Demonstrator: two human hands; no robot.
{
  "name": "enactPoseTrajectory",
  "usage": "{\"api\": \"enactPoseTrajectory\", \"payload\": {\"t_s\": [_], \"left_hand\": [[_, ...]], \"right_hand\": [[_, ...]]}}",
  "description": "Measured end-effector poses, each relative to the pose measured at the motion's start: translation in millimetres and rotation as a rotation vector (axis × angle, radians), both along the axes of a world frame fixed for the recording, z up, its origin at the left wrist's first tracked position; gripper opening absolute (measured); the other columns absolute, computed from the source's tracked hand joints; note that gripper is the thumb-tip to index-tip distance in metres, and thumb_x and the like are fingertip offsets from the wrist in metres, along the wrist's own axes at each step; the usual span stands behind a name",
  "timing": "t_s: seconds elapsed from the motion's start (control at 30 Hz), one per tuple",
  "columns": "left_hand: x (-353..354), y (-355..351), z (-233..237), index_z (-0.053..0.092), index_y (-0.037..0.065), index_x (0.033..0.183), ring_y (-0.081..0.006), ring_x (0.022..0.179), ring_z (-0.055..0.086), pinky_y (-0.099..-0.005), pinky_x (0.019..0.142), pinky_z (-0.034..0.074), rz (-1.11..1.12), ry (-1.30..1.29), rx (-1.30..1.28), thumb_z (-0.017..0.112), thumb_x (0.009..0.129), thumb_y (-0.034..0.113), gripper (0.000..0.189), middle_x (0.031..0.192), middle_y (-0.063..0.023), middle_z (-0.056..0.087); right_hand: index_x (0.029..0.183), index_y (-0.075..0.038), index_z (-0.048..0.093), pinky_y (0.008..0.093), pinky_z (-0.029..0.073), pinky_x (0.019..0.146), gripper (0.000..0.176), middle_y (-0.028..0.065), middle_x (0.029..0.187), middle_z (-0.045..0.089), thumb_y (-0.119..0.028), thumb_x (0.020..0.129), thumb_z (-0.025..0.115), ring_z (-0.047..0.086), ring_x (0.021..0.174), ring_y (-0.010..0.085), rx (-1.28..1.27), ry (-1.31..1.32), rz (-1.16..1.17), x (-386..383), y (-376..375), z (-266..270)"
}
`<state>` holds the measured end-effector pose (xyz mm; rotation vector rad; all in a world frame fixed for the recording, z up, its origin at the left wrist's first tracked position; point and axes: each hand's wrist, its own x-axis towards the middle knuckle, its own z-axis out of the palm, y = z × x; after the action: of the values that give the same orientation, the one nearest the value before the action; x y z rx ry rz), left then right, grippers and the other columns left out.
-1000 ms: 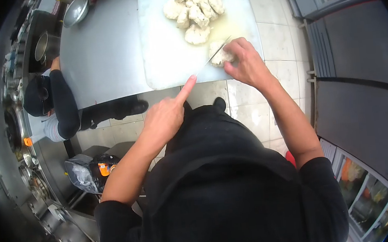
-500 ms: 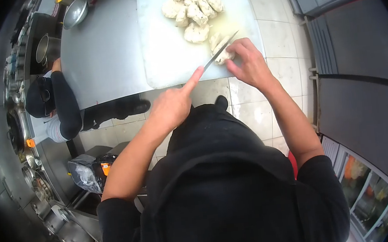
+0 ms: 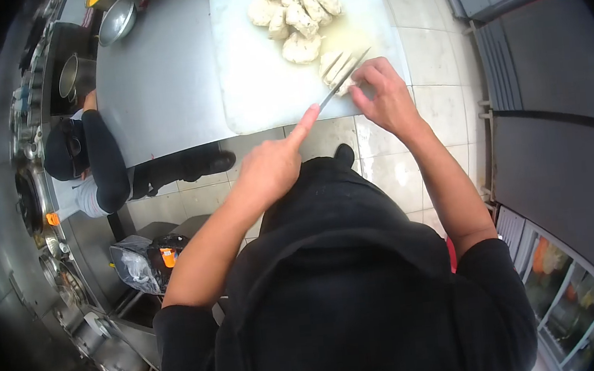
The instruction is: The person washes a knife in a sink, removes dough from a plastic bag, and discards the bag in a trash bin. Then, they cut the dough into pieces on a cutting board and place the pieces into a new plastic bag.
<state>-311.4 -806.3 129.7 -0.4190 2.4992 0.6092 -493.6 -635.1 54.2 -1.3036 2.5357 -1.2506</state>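
i see a white board [image 3: 252, 89], a grey desk [image 3: 158, 77], cream pieces [image 3: 302, 48] with dark flecks, and black sleeves [image 3: 492, 292].

pale tiled floor [image 3: 390, 169] – steel table [image 3: 158, 77] at left – grey cabinets [image 3: 560, 167] at right

Board [image 3: 251, 82]: white, plastic-looking, smooth, wet sheen at right side. Knife [image 3: 346, 78] on board: blade metal, smooth. Food pieces [image 3: 300, 48] on board: surface uneven, moist-looking. Table [image 3: 158, 77] left of board: metal, smooth, soft sheen. Bowl [image 3: 117, 21] left of board: metal, glossy. Floor [image 3: 387, 159] below board: tile, glossy. Bag [image 3: 135, 264] lower left of board: clear plastic, crinkled, glossy. Shirt [image 3: 367, 315] below board: black cloth, matt.
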Motion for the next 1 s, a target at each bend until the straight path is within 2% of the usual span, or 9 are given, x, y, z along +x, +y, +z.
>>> {"api": "enactPoseTrajectory", "payload": {"t_s": [0.2, 0.4, 0.5, 0.53, 0.6, 0.7, 0.83, 0.9, 1.0], "left_hand": [[9, -5, 37, 0.021, 0.039, 0.159, -0.0448, 0.071, 0.063, -0.0527, 0.070, 0.049, -0.047, 0.053, 0.008, 0.049, 0.086, -0.002, 0.088, 0.077, -0.0252, 0.064], [-3, 10, 9, 0.020, 0.041, 0.159, -0.0446, 0.076, 0.064, -0.0519, 0.075, 0.050, -0.014, -0.118, 0.031, 0.047, 0.088, 0.000, 0.087, 0.083, -0.0260, 0.066], [-11, -6, 14, 0.020, 0.042, 0.158, -0.0449, 0.084, 0.065, -0.0507, 0.081, 0.050, 0.021, -0.062, 0.134, 0.045, 0.089, 0.001, 0.084, 0.091, -0.0287, 0.066], [-14, -7, 20, 0.021, 0.043, 0.158, -0.0453, 0.091, 0.064, -0.0499, 0.086, 0.049, 0.031, -0.101, 0.126, 0.043, 0.090, 0.003, 0.082, 0.098, -0.0304, 0.066], [-10, -7, 30, 0.021, 0.041, 0.158, -0.0456, 0.089, 0.064, -0.0505, 0.084, 0.049, 0.006, 0.006, 0.113, 0.044, 0.090, 0.002, 0.082, 0.096, -0.0297, 0.066], [-2, -9, 34, 0.021, 0.038, 0.159, -0.0460, 0.086, 0.064, -0.0513, 0.080, 0.049, 0.035, 0.091, 0.082, 0.046, 0.090, 0.003, 0.081, 0.092, -0.0291, 0.066], [27, -20, 21, 0.021, 0.030, 0.160, -0.0449, 0.077, 0.064, -0.0488, 0.077, 0.050, 0.156, 0.334, 0.088, 0.047, 0.092, 0.004, 0.078, 0.083, -0.0276, 0.064], [47, -24, 18, 0.019, 0.028, 0.161, -0.0389, 0.073, 0.064, -0.0442, 0.075, 0.051, 0.317, 0.300, 0.179, 0.046, 0.093, 0.006, 0.077, 0.079, -0.0234, 0.064], [82, -24, 3, 0.014, 0.026, 0.163, -0.0277, 0.065, 0.062, -0.0368, 0.070, 0.050, 0.511, 0.277, 0.289, 0.045, 0.095, 0.007, 0.077, 0.075, -0.0161, 0.063]], "right_hand": [[0.093, -0.003, 0.066, 0.0394, 0.054, 0.079, 0.014, 0.0136, 0.102, 0.060, -0.005, 0.082, 0.074, 0.064, 0.091, 0.0324, -0.006, 0.004, -0.019, 1, 3, 2], [0.092, -0.003, 0.066, 0.0392, 0.054, 0.079, 0.013, 0.0119, 0.097, 0.061, -0.004, 0.081, 0.074, 0.064, 0.092, 0.0318, -0.018, 0.001, -0.023, 3, 5, -1], [0.092, -0.002, 0.066, 0.0389, 0.054, 0.079, 0.014, 0.0123, 0.097, 0.062, -0.003, 0.081, 0.074, 0.064, 0.092, 0.0322, -0.050, 0.027, -0.015, 5, 5, -2], [0.092, -0.002, 0.066, 0.0387, 0.054, 0.079, 0.015, 0.0128, 0.099, 0.062, -0.004, 0.080, 0.075, 0.064, 0.093, 0.0321, -0.044, 0.036, -0.005, 5, 5, -2], [0.093, -0.002, 0.067, 0.0384, 0.054, 0.080, 0.017, 0.0139, 0.103, 0.062, -0.005, 0.080, 0.077, 0.064, 0.095, 0.0320, -0.030, 0.048, 0.011, 5, 8, -3], [0.107, -0.004, 0.064, 0.0422, 0.052, 0.088, 0.035, 0.0167, 0.123, 0.059, -0.015, 0.079, 0.082, 0.060, 0.109, 0.0344, -0.004, 0.067, 0.012, 6, 8, -11], [0.119, -0.003, 0.057, 0.0480, 0.044, 0.100, 0.060, 0.0197, 0.136, 0.052, -0.031, 0.075, 0.086, 0.049, 0.123, 0.0381, -0.034, 0.284, -0.022, 3, -18, -21], [0.123, -0.001, 0.054, 0.0499, 0.039, 0.104, 0.070, 0.0202, 0.140, 0.049, -0.041, 0.074, 0.084, 0.045, 0.127, 0.0384, 0.041, 0.304, -0.003, 2, -37, -22], [0.122, -0.007, 0.057, 0.0472, 0.040, 0.100, 0.056, 0.0138, 0.127, 0.057, -0.035, 0.079, 0.079, 0.048, 0.119, 0.0360, 0.152, 0.240, -0.023, -4, -49, -27]]}}
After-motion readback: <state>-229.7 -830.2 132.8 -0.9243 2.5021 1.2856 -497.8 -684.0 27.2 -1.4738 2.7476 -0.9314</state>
